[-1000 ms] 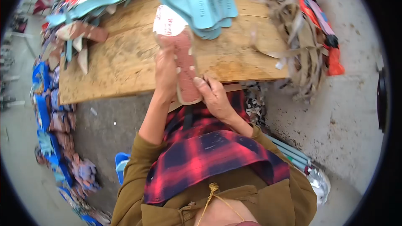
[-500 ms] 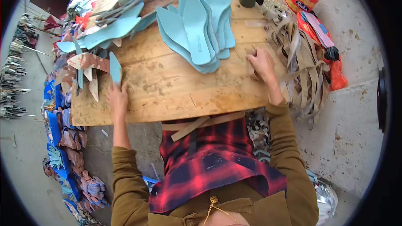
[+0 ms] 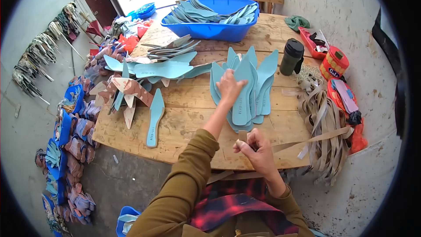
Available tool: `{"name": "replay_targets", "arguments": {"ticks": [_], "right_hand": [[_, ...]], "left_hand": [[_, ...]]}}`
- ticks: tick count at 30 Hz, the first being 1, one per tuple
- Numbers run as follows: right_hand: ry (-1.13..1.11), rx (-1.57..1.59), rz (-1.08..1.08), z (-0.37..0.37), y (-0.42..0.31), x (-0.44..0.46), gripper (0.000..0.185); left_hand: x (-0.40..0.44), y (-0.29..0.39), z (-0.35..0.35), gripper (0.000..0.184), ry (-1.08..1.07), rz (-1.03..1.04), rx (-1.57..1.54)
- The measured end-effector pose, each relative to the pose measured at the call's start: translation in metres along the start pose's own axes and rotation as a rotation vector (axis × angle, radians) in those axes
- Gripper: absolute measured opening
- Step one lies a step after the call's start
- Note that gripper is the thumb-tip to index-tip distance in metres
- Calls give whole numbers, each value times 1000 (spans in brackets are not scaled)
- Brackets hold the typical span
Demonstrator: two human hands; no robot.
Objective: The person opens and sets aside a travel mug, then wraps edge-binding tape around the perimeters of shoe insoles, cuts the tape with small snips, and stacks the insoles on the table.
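Observation:
My left hand reaches over the fanned pile of teal shoe-sole pieces, fingers spread on the upper part of the pile. Near the table's front edge, my right hand pinches the end of a tan strip, which runs right to a heap of tan strips. One teal piece lies alone left of centre. Further left are pink patterned pieces and more teal pieces.
A blue basin of teal pieces stands at the table's back. A dark cup, a red-yellow can and a red tray are at the right. Blue trays with bundled pieces line the floor at left.
My left hand has moved from the lone teal piece at left to the teal pile. My right hand has come nearer, now with a strip end. The view has tilted up.

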State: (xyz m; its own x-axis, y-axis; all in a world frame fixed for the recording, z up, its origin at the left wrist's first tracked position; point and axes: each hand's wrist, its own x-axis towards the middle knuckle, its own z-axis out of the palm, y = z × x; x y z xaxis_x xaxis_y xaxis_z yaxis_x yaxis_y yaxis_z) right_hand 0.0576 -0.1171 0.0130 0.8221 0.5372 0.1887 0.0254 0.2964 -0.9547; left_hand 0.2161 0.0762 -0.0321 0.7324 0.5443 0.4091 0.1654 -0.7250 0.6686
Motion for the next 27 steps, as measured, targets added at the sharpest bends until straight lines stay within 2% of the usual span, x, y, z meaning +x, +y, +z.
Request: {"name": "replay_targets", "arguments": {"ticks": [1,4,6,8,12,16,24,26,27], "right_hand": [[-43,121,-9,5,-8,-1,26],[38,151,97,7,-39,0,24],[134,144,119,-5,-44,-3,11],[260,171,37,-4,-46,1,13],[266,431,187,5,-40,-3,15],[228,565,204,8,-20,-17,17],[310,491,267,4,-17,-35,10],[337,500,275,2,-13,-39,12],[335,378,231,2,-15,-40,13]], "left_hand": [[-1,-4,-9,49,43,-25,-191],[-25,15,-69,35,144,173,-514],[-67,46,-124,22,88,167,-689],[-108,61,-154,20,-76,-16,-994],[-165,58,-150,21,-271,-419,-1491],[-190,53,-143,25,-320,-452,-1511],[-205,53,-132,22,-243,-391,-1446],[-206,58,-135,22,-218,-354,-1347],[-205,61,-136,23,-204,-332,-1301]]}}
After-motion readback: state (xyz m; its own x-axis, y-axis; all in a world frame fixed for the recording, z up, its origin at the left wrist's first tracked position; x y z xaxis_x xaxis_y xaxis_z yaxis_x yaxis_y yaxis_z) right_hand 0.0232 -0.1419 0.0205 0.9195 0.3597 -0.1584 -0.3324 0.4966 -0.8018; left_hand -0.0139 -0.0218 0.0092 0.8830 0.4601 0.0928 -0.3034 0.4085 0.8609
